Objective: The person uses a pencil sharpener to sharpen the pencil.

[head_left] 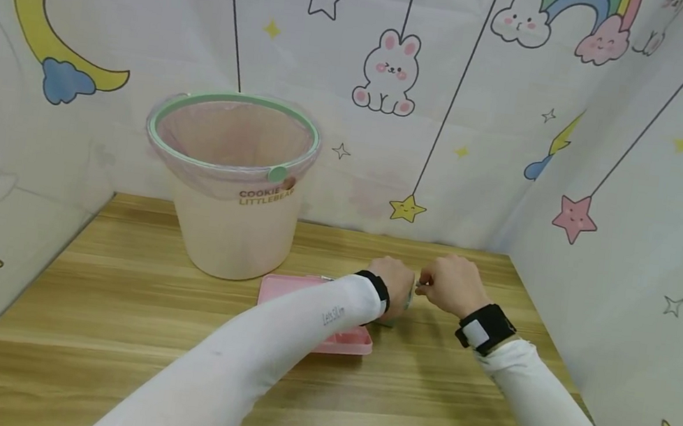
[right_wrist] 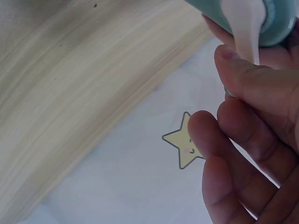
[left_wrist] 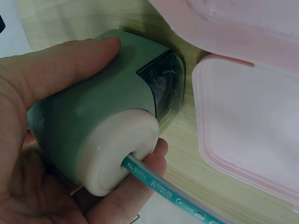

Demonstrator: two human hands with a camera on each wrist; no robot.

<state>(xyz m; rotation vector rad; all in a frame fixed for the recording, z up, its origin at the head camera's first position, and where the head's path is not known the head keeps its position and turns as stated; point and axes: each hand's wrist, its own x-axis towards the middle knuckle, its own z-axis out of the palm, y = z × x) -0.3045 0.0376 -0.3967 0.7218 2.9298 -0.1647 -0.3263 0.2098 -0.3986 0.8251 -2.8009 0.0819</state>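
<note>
A green pencil sharpener (left_wrist: pixel 112 88) with a cream round front lies in my left hand (head_left: pixel 393 282); the thumb rests along one side and the fingers wrap beneath. A teal pencil (left_wrist: pixel 163 188) is stuck into the hole in that front. Dark bits show behind the sharpener's clear window (left_wrist: pixel 166 84). In the right wrist view, my right hand (right_wrist: pixel 257 107) pinches the end of the sharpener's pale crank handle (right_wrist: pixel 246 35) between thumb and forefinger. The knob is mostly hidden by those fingers. Both hands are close together above the table's right half.
An open pink case (head_left: pixel 354 348) lies on the wooden table (head_left: pixel 113 327), partly behind my left forearm. At the back left stands a large pale bucket (head_left: pixel 232 229) with a green rim and a clear liner. Printed cloth walls (head_left: pixel 346 171) enclose the table.
</note>
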